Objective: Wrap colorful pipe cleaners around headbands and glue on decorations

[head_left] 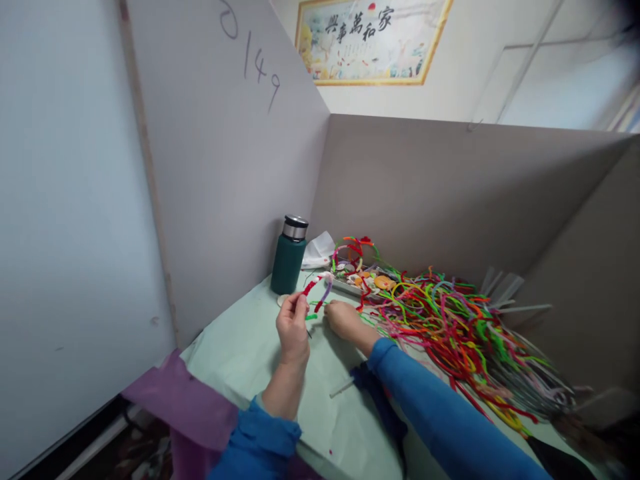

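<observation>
The left hand (294,327) pinches a curved fuzzy band (325,276) between thumb and fingertips, at its red end; from this pinch the band arches up through white and comes down on the right in purple and dark red. Just right of the grip, the right hand (345,320) has its fingers curled in near the band's lower end; whether they pinch anything cannot be told. Behind the grip and a little left stands a dark green flask (289,263), with crumpled white paper (319,251) beyond. A shallow tray (345,288) of small pieces lies behind the right hand, and a heap of colourful fuzzy stems (450,327) spreads to the right. Nearer the wearer than the grip, a white stick (342,388) lies on the pale green table cover (340,433).
</observation>
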`<state>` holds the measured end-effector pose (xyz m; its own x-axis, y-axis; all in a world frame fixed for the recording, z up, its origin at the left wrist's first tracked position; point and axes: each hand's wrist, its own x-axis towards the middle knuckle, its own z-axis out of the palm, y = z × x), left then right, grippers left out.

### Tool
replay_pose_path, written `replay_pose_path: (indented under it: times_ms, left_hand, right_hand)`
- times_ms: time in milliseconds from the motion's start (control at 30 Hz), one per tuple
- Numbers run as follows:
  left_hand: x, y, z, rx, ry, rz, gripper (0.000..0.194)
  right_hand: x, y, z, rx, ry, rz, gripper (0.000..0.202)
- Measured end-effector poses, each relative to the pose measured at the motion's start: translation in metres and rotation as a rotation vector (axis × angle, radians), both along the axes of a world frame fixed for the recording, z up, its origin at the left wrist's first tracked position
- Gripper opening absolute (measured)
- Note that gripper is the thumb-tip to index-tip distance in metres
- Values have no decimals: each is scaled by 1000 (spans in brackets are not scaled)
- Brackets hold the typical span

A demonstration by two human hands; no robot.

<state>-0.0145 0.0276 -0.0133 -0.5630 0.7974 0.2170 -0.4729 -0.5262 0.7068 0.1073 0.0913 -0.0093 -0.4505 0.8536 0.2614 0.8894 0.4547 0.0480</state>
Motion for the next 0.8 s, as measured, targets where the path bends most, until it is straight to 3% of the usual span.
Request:
replay_pose_path:
  times_ms: [67,133,267,367,467,567,800]
  left_hand:
    - [0,0,-1,-4,13,-6,33]
    - [1,-2,0,-2,34,-11,30]
    - [6,-7,4,12,96,-17,26]
    - [9,-11,7,8,147,-22,25]
    - [12,-14,9,-4,171,-40,24]
    - [13,-15,9,-6,187,-62,21]
    - [16,-15,8,11,220,-73,18]
  right_hand:
    - [8,-6,8,-9,87,5,19]
    - [19,-19,21,-43,423,21,23]
    - [32,-63,46,-395,1224,122,26]
    - [31,-93,58,-568,1533,164,37]
    - [24,-105,62,-551,1565,188,39]
    - [17,-103,63,-434,1487,209,34]
    - [6,-87,59,220,1145,216,20]
